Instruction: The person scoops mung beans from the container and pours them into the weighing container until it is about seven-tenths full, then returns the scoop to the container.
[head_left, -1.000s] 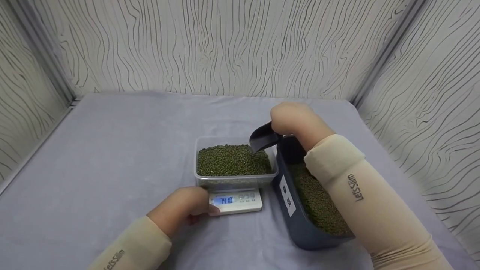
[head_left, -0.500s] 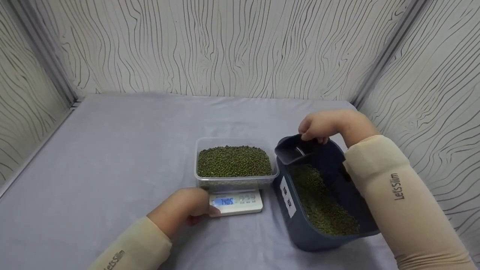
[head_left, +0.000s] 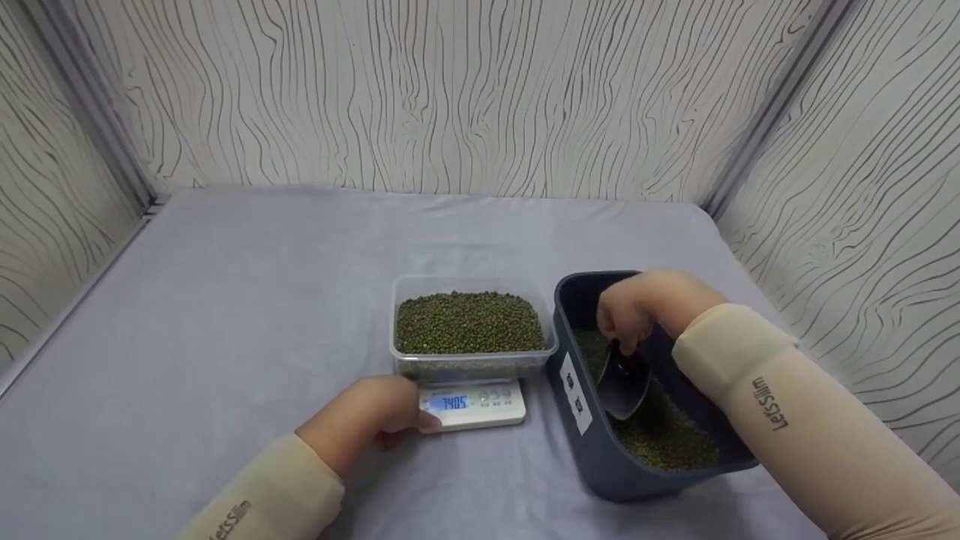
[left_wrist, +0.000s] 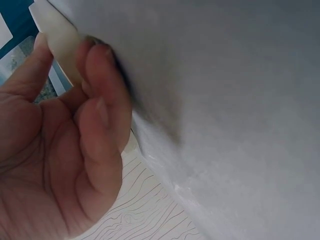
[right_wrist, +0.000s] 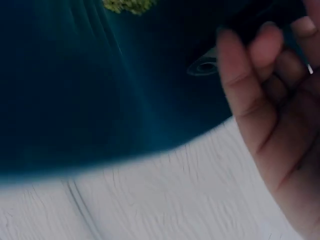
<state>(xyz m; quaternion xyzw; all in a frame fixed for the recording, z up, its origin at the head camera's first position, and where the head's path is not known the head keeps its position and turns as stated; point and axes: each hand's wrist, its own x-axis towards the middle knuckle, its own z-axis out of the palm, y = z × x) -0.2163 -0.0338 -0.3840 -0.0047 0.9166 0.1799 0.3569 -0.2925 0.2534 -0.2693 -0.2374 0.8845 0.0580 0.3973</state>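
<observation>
In the head view my left hand (head_left: 367, 412) grips the left end of a white kitchen scale (head_left: 487, 405). The thumb (left_wrist: 41, 47) lies on the scale's edge while the other fingers curl in beside it. On the scale stands a clear plastic container (head_left: 472, 360) heaped with green mung beans (head_left: 469, 322). The scale's lit display (head_left: 450, 403) reads 740.5. Inside the dark blue bin (head_left: 622, 480) my right hand (head_left: 637, 304) holds a black scoop (head_left: 624, 386) by its handle, with its mouth tipped down over the beans (head_left: 675, 442) there.
A white label (head_left: 576, 394) is stuck on the bin's left side. The bin stands close against the container's right end. A pale cloth (head_left: 247, 300) covers the table, and patterned panels (head_left: 450, 97) enclose the back and both sides.
The scoop has gone from over the container rightward, then down into the bin with my right hand. The reading has dropped slightly to 740.5. My left hand stays on the scale.
</observation>
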